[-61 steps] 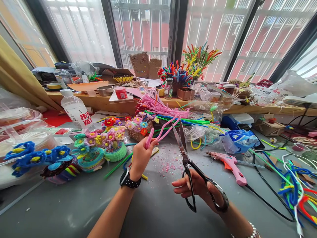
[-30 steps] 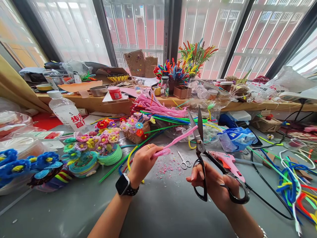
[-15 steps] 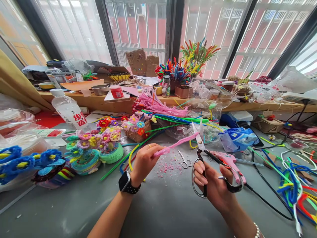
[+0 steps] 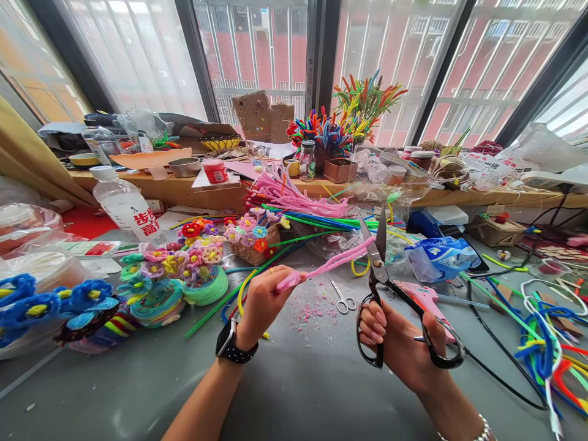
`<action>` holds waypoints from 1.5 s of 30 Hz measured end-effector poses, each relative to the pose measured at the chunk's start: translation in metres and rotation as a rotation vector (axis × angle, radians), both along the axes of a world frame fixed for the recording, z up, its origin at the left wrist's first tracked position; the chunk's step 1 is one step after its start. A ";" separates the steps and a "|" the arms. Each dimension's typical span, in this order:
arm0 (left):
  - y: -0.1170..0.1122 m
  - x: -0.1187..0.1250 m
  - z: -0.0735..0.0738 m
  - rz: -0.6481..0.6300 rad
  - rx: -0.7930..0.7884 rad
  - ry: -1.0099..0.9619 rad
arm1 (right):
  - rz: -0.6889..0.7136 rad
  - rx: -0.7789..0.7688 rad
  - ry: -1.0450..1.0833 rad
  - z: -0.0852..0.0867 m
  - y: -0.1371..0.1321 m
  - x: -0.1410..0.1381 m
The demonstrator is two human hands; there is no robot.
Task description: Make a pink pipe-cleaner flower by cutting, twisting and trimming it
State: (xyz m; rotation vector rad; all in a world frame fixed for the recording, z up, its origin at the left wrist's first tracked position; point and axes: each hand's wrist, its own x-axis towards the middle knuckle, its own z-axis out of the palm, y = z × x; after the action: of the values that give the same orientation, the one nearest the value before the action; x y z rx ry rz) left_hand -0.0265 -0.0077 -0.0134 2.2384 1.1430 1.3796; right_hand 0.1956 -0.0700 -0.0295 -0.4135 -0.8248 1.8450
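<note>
Pinched in my left hand [image 4: 263, 306] is a bundle of pink pipe cleaners [image 4: 337, 260], whose free ends stretch to the right. My right hand [image 4: 404, 340] grips large black-handled scissors [image 4: 378, 272] through the handle loops. Their blades are spread, and the tips of the pink pipe cleaners reach between them. Below the bundle, a small pair of scissors [image 4: 343, 298] lies on the grey table [image 4: 294, 392] beside scattered pink fluff [image 4: 312, 312]. A pink glue gun [image 4: 425, 297] rests partly hidden behind my right hand.
Pipe-cleaner flower pots [image 4: 206, 285] and a plastic bottle [image 4: 126, 205] stand at the left. A pile of pink pipe cleaners [image 4: 294, 193] lies at the back. To the right are a blue packet [image 4: 438, 257], a black cord [image 4: 500, 373] and tangled colourful pipe cleaners [image 4: 542, 349].
The scissors' blades have spread wider, with my right thumb further from the fingers. My left hand has shifted slightly left, still holding the pink pipe cleaners.
</note>
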 end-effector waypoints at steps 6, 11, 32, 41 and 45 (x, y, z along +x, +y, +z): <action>-0.017 0.008 0.009 -0.072 0.254 0.065 | 0.026 0.004 0.000 0.001 0.003 0.013; -0.017 0.009 0.007 -0.077 0.336 0.104 | 0.062 0.023 0.011 0.001 0.004 0.018; 0.002 -0.008 0.004 0.128 0.095 -0.022 | -0.083 0.070 -0.149 -0.011 0.003 0.008; 0.008 -0.015 0.002 0.359 -0.010 0.144 | -0.305 0.147 -0.735 -0.003 0.004 0.013; 0.013 -0.019 -0.002 0.619 -0.142 0.486 | -0.299 0.149 -0.984 0.006 0.002 0.006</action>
State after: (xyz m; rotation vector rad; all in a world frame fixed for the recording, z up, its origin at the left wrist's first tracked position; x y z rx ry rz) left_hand -0.0452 0.0049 -0.0152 2.2726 2.1597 0.8813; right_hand 0.2016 -0.0680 -0.0239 -1.3183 -1.4362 1.2293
